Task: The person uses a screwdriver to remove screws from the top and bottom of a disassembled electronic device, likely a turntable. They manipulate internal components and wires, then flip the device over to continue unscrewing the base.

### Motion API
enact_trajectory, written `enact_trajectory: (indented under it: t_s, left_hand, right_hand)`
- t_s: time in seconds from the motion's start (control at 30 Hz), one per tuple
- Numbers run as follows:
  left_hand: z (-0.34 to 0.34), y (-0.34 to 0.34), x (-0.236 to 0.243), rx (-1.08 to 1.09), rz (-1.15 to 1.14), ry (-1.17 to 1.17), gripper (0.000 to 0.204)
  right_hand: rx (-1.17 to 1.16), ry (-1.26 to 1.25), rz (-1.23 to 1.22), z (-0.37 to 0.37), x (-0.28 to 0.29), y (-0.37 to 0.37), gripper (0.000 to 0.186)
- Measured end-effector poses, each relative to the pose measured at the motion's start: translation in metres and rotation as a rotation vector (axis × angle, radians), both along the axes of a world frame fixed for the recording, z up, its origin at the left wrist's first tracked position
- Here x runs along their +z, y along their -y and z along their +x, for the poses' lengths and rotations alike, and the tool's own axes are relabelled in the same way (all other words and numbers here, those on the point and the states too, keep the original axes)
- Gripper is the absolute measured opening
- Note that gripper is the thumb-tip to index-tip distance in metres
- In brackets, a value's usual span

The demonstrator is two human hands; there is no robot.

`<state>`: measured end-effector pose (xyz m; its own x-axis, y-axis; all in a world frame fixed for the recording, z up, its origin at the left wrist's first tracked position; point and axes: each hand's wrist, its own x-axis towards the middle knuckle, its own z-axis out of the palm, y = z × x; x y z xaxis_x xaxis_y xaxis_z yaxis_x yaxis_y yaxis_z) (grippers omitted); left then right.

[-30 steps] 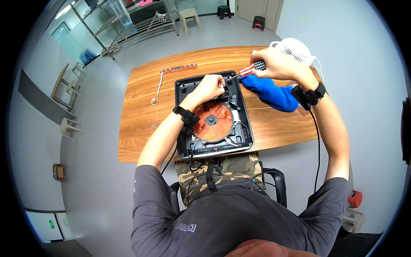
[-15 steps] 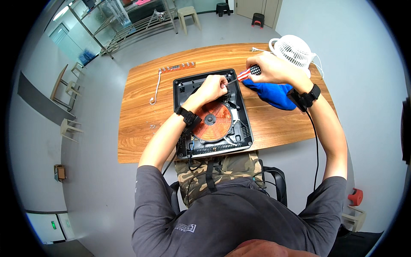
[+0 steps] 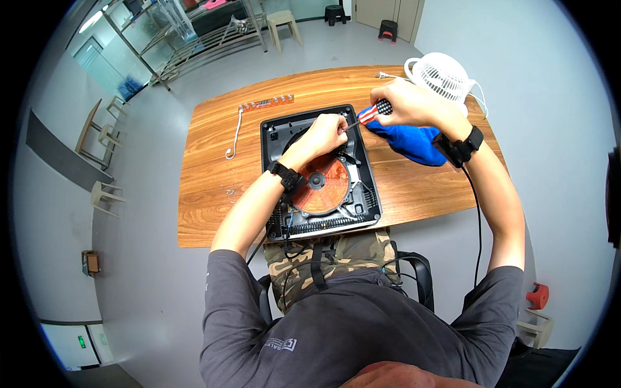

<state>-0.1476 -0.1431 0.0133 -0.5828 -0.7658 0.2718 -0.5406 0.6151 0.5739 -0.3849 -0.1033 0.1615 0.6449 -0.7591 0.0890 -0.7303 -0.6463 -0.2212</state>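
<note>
An opened induction cooker (image 3: 372,187) lies on the table, its black casing showing a round copper coil (image 3: 323,184). Over the casing's far part, my left hand (image 3: 325,134) is closed, fingertips pinched at the tip end of a screwdriver (image 3: 367,116); what they pinch is too small to make out. My right hand (image 3: 414,103) grips the screwdriver by its handle, striped red and white with a dotted end. The dark shaft slants down leftward toward my left fingers. Beneath my right wrist rests a blue cloth-like bundle (image 3: 417,145), beside the casing's right edge.
On the wooden table (image 3: 213,174), a narrow orange circuit board (image 3: 266,102) with a white cable (image 3: 234,139) lies at the far left. Several tiny screws (image 3: 229,192) are left of the casing. A white fan (image 3: 442,74) stands at the far right corner.
My left fingertips have shifted slightly right, closer to the screwdriver's handle. My right hand keeps its grip, and the cooker stays where it was.
</note>
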Motion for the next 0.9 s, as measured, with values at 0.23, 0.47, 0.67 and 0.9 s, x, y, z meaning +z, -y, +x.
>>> enact_trajectory:
  t_s: [0.23, 0.47, 0.67, 0.9]
  left_hand:
    - [-0.007, 0.004, 0.003, -0.002, 0.150, 0.038, 0.017]
    - [0.000, 0.012, -0.008, -0.144, 0.211, 0.046, 0.015]
    - [0.010, 0.011, -0.004, -0.103, 0.129, 0.108, 0.027]
    - [0.028, 0.010, -0.018, -0.082, -0.062, 0.164, 0.045]
  right_hand:
    - [0.061, 0.121, -0.110, 0.015, 0.004, 0.001, 0.038]
    - [0.023, 0.110, -0.014, 0.028, -0.003, 0.017, 0.039]
    - [0.007, 0.096, -0.009, 0.030, -0.005, 0.020, 0.040]
    - [0.023, 0.087, -0.038, 0.035, -0.015, 0.026, 0.039]
